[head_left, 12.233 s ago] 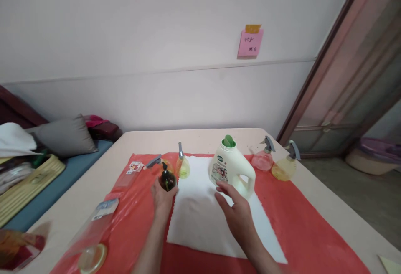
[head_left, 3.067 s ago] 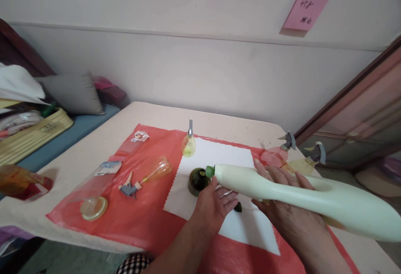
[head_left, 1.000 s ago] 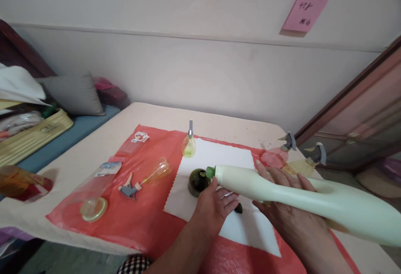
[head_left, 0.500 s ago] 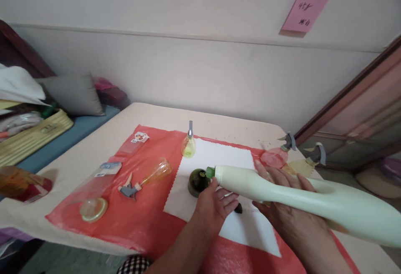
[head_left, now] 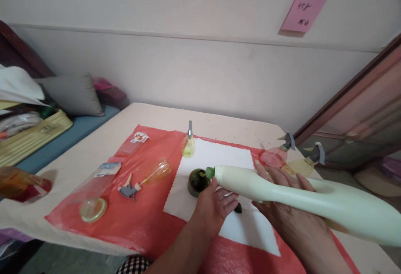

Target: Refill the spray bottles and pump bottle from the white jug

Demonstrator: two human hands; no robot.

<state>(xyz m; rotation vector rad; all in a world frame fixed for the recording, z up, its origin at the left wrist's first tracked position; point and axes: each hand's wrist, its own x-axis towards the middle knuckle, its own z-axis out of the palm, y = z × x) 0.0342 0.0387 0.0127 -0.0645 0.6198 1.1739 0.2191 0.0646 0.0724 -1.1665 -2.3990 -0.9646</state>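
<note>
Well, from my end of the feed I have the pale jug [head_left: 319, 201] tipped nearly level, its green spout [head_left: 210, 172] right at the top of the dark bottle [head_left: 196, 183], which sits on the white sheet [head_left: 216, 153]. The right hand [head_left: 288, 215] has a full grip on the jug, palm beneath and fingers showing on the far side; I'd guess the long body needs carrying from below. The left hand [head_left: 210, 203] is palm-up under the neck, fingers loosely spread and wrapped around nothing. I judge it's there to guide the spout, though I can't tell whether its thumb touches jug or bottle. A small dark piece [head_left: 238, 208] lies just beside those fingertips. As for room, the white sheet extends behind the dark bottle toward the yellow bottle [head_left: 188, 146], and the red sheet [head_left: 140, 219] spreads left past the orange bottle [head_left: 161, 169] lying on its side. The right looks tighter: the pink bottle [head_left: 274, 157] and the pale yellow bottle [head_left: 300, 166] sit beyond the jug, whose base leaves the frame. At lower left, the desk [head_left: 225, 121] ends above the floor [head_left: 78, 255].
</note>
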